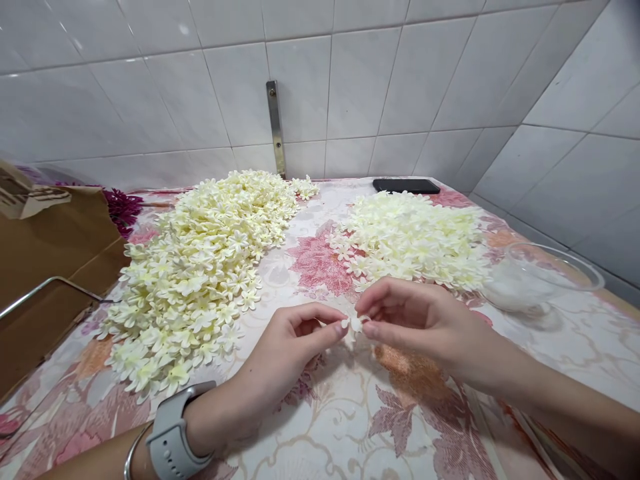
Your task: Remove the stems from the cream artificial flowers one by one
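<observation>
Between my two hands, just above the tablecloth, is a small white artificial flower (355, 325). My left hand (295, 337), a watch on its wrist, pinches the flower's left petal between thumb and fingertip. From the other side my right hand (415, 320) grips the flower's right edge with thumb and index finger. A large heap of pale yellow-white flowers (210, 267) spreads beyond my left hand. Behind my right hand lies a smaller heap of whiter flowers (415, 237).
A clear plastic bowl (530, 287) with whitish contents stands at the right. A black phone (406, 186) lies at the back by the tiled wall. At the left are a cardboard box (65, 247), a bent metal rod (55, 280) and purple flowers (123, 208). A floral tablecloth (320, 440) covers the table.
</observation>
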`<state>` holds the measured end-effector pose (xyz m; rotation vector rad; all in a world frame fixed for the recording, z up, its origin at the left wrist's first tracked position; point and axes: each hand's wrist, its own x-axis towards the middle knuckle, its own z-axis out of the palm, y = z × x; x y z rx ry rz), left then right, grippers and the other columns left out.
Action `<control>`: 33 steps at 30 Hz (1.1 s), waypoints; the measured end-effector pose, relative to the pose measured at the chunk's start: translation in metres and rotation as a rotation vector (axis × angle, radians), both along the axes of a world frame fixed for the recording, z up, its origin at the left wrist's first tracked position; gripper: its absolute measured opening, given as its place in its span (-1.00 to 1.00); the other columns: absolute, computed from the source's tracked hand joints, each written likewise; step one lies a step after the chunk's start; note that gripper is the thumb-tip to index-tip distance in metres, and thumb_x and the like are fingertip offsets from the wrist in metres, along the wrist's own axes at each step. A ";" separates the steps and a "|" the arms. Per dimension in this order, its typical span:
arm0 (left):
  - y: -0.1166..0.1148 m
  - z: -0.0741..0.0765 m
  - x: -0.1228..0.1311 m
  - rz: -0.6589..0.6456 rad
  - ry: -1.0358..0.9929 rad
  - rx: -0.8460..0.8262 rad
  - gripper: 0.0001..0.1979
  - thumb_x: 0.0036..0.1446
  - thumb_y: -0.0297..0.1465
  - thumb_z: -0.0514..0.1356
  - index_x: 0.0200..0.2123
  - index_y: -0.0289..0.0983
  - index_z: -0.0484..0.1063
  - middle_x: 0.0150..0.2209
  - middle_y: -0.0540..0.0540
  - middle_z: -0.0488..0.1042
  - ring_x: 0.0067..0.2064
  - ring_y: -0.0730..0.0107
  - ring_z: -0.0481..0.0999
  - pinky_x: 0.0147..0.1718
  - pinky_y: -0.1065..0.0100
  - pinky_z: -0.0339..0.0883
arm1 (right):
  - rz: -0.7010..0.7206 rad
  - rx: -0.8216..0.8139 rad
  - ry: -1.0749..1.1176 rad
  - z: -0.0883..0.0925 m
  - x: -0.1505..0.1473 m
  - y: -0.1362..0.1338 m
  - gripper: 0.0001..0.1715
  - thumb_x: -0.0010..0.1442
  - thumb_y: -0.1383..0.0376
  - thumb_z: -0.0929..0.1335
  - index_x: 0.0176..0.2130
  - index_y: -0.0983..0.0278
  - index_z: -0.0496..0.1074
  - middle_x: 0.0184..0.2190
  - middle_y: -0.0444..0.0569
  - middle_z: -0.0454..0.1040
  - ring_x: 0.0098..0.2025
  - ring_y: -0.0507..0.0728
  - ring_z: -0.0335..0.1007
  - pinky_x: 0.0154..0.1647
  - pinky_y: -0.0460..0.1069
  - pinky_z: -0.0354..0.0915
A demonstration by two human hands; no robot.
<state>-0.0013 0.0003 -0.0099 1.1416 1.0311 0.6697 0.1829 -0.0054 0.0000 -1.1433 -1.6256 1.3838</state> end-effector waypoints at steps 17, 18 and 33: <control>-0.001 0.002 -0.001 -0.012 -0.027 -0.037 -0.91 -0.03 -0.39 0.29 -0.52 -0.28 0.49 -0.57 0.07 0.37 -0.54 0.59 0.23 -0.55 0.49 0.02 | 0.029 -0.699 0.371 -0.007 0.000 0.001 -0.82 -0.12 0.32 0.50 -0.44 0.32 0.49 -0.56 -0.17 0.38 -0.54 -0.08 0.27 -0.48 -0.17 0.19; -0.002 0.003 -0.001 -0.009 -0.034 -0.025 -0.91 -0.03 -0.40 0.28 -0.53 -0.28 0.49 -0.58 0.07 0.36 -0.55 0.60 0.20 -0.56 0.49 0.01 | 0.032 -0.728 0.383 -0.007 0.000 0.001 -0.82 -0.13 0.33 0.50 -0.45 0.32 0.48 -0.57 -0.16 0.38 -0.55 -0.08 0.27 -0.50 -0.17 0.20; -0.002 0.000 -0.001 0.010 0.000 0.091 -0.85 -0.02 -0.34 0.27 -0.53 -0.30 0.46 -0.60 0.07 0.31 -0.56 0.57 0.19 -0.56 0.48 0.02 | -0.010 -0.276 0.138 -0.009 -0.005 -0.009 -0.89 0.06 0.34 0.41 -0.40 0.28 0.37 -0.53 -0.21 0.33 -0.50 -0.07 0.21 -0.54 -0.19 0.14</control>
